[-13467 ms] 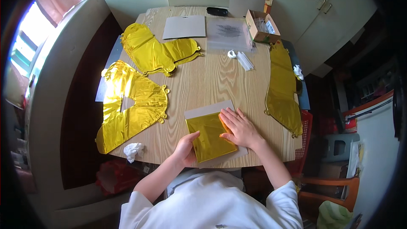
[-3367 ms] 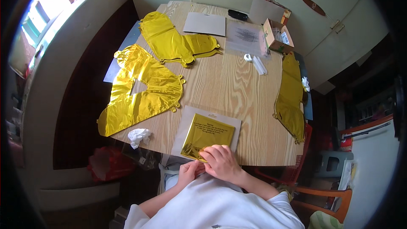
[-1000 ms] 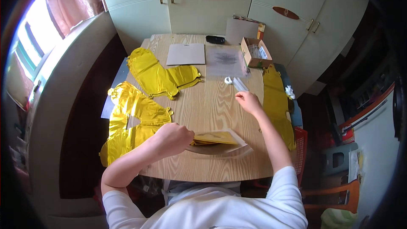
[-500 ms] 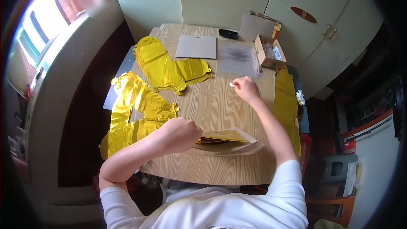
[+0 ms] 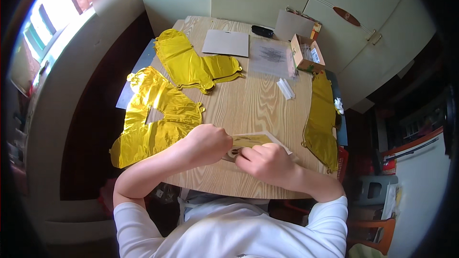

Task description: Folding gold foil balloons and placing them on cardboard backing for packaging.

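Near the table's front edge I hold a clear plastic bag [image 5: 265, 137] with folded gold foil showing in it. My left hand [image 5: 209, 143] is closed on the bag's left end. Fingers curled, my right hand [image 5: 267, 162] grips the bag's near edge close beside the left. My fingers hide the bag's mouth and part of its contents. Beyond the right hand, a few thin white strips [image 5: 285, 89] lie on the wood. To the left spread uninflated gold foil balloons, a shiny near one [image 5: 160, 136] and a far one [image 5: 198, 64].
Another gold foil piece [image 5: 320, 124] lies along the table's right edge. At the back are a grey-white board [image 5: 225, 43], a clear plastic sheet [image 5: 270, 57], a black case [image 5: 262, 31] and a small open box [image 5: 306, 57]. Cabinets [image 5: 263, 2] stand behind the table [image 5: 239, 100].
My right hand has let go of something small and white and come back to the bag, now gripping it. White strips now lie on the table where that hand was. The left hand keeps its hold.
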`<state>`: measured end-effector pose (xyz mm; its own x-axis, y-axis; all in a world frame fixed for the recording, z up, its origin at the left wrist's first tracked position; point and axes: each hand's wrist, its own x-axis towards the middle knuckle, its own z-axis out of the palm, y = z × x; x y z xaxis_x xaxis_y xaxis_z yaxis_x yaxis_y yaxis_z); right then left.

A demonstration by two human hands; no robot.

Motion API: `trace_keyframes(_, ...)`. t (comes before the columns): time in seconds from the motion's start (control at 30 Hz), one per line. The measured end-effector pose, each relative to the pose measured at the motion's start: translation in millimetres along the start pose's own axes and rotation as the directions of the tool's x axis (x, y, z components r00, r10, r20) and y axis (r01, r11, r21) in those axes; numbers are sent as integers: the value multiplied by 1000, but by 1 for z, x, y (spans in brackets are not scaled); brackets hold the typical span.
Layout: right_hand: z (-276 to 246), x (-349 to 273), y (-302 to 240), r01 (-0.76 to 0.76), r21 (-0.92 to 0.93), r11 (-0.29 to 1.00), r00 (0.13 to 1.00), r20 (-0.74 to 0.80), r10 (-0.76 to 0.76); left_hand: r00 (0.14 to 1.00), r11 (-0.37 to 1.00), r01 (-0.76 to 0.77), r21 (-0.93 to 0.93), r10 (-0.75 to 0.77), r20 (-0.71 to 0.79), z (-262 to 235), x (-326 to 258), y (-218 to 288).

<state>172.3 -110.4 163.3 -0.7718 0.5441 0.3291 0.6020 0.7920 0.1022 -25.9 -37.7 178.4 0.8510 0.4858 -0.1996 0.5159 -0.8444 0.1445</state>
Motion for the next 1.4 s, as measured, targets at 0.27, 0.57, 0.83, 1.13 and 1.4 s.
trace_keyframes(0.27, 39, -23, -34, -152, -212, 965, 985, 45, 165, 999, 1000, 14, 1, -14, -45, 19, -7, 10)
trace_keyframes(0.57, 51, -22, -63, -573, 83, 815, 798, 284, 532, 995, 998, 54, 43, -50, -86, 39, -11, 24)
trace_keyframes(0.83, 81, -27, -72, -721, 133, 680, 687, 271, 675, 979, 974, 160, 161, -135, -154, 74, -16, 41)
trace_keyframes(1.13, 94, -34, -88, -797, 100, 596, 594, 309, 742, 967, 939, 231, 256, -191, -171, 98, -17, 48)
trace_keyframes(1.4, 58, -75, -88, -621, 420, 662, 762, 124, 636, 943, 921, 230, 316, -131, -306, 132, -24, 44)
